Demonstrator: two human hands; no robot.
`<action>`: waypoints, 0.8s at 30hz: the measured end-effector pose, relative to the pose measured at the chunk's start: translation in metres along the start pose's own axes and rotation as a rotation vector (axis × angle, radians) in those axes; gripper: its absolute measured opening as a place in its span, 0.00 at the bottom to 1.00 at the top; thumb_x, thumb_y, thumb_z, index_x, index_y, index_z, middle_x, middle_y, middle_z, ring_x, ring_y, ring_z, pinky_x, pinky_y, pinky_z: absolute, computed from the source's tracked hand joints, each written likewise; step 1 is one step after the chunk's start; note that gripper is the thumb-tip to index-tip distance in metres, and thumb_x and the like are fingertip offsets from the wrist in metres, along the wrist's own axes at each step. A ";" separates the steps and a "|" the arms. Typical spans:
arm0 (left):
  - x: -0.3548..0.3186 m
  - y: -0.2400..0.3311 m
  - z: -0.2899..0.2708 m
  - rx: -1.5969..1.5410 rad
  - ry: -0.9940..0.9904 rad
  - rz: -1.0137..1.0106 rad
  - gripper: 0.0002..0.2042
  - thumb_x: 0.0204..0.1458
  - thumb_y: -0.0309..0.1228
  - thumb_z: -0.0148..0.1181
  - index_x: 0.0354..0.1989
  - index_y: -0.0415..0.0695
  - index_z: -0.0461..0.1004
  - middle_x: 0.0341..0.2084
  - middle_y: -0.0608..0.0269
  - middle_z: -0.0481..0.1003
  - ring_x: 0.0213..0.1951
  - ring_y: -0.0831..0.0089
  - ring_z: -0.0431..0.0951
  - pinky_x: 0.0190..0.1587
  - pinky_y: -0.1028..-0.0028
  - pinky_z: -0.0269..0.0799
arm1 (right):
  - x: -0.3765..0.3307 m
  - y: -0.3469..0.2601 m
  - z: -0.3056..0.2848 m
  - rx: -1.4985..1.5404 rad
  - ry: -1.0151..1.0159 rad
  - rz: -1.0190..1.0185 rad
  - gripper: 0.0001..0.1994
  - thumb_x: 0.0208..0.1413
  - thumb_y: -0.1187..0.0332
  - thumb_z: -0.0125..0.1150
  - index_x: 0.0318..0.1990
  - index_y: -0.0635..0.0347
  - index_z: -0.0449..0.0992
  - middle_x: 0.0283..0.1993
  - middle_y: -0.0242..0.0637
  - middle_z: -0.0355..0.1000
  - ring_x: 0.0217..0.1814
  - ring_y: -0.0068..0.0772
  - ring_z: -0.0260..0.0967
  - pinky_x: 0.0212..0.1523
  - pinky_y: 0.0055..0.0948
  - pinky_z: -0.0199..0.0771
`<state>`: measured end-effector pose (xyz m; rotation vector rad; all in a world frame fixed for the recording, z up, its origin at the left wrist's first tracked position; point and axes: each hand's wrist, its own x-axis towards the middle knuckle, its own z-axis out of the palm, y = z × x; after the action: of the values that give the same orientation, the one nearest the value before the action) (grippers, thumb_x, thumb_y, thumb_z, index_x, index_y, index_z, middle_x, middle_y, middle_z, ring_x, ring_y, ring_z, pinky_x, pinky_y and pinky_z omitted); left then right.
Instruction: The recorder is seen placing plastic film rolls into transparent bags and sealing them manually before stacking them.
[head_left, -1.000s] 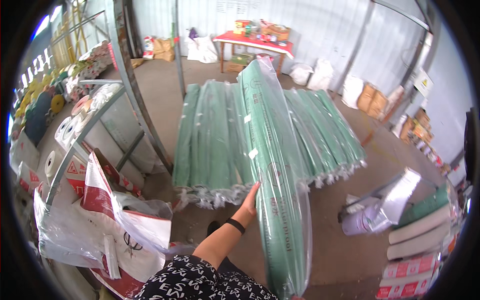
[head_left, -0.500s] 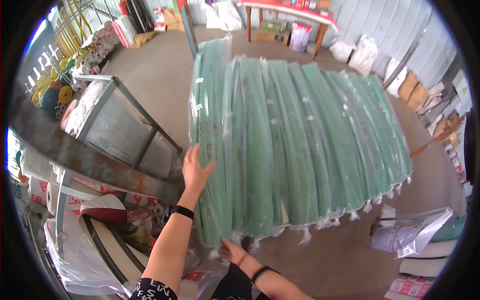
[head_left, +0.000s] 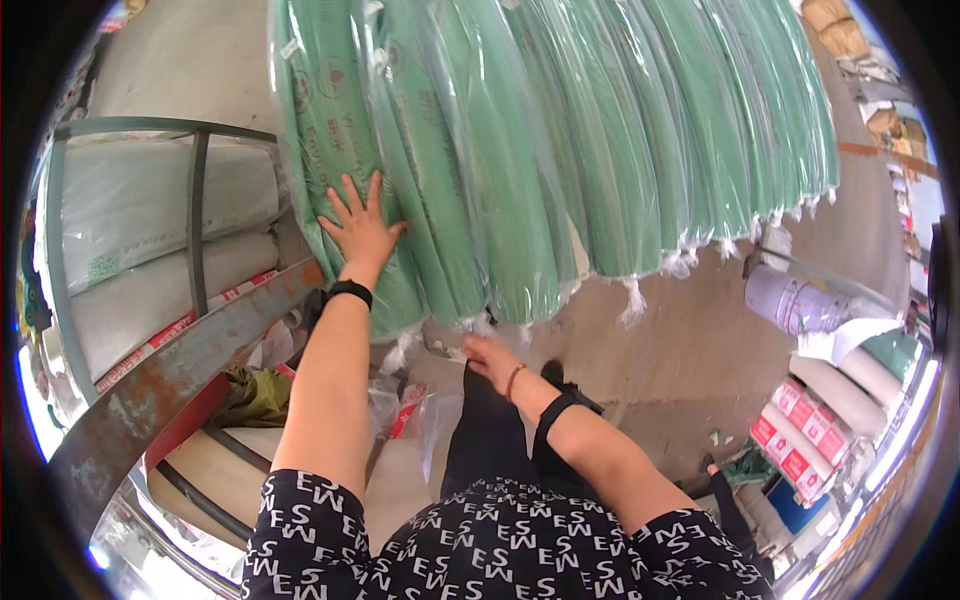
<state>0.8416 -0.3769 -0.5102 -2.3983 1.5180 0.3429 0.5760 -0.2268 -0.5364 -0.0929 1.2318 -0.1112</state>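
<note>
On the concrete floor (head_left: 680, 340) (beside metal shelving (head_left: 190, 210)), left hand (head_left: 360, 232), fingers spread, presses green wrapped rolls (head_left: 560, 130).

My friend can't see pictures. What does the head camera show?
A person's left hand presses flat, fingers spread, on a stack of green rolls wrapped in clear plastic. The right hand reaches under the stack's near end, beside a metal rack.

Green rolls (head_left: 560, 140): upper ends cut off by the top edge.
Right hand (head_left: 487, 357): fingertips hidden under the roll ends.
</note>
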 end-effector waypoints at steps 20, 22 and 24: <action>-0.042 0.023 -0.007 0.143 -0.070 0.406 0.43 0.44 0.62 0.60 0.69 0.70 0.49 0.70 0.61 0.45 0.71 0.56 0.42 0.61 0.29 0.33 | 0.011 0.042 -0.022 -1.125 0.242 -0.296 0.18 0.57 0.52 0.49 0.45 0.53 0.76 0.40 0.47 0.76 0.43 0.46 0.74 0.46 0.42 0.69; -0.044 0.023 -0.010 0.127 -0.069 0.410 0.43 0.44 0.60 0.61 0.69 0.70 0.49 0.70 0.61 0.45 0.71 0.57 0.42 0.61 0.29 0.33 | 0.000 0.038 -0.018 -0.978 0.205 -0.198 0.19 0.54 0.57 0.52 0.49 0.56 0.74 0.46 0.50 0.74 0.50 0.45 0.72 0.49 0.40 0.68; -0.041 0.046 -0.017 0.088 -0.061 0.451 0.43 0.44 0.58 0.62 0.69 0.70 0.48 0.70 0.61 0.45 0.71 0.59 0.43 0.61 0.30 0.33 | 0.040 0.066 -0.053 -0.666 0.393 -0.330 0.20 0.51 0.60 0.52 0.50 0.60 0.73 0.45 0.49 0.74 0.49 0.42 0.72 0.47 0.38 0.68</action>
<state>0.7839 -0.3673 -0.4854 -1.9433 1.9913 0.4253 0.5417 -0.1677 -0.5994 -0.8892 1.5971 0.0010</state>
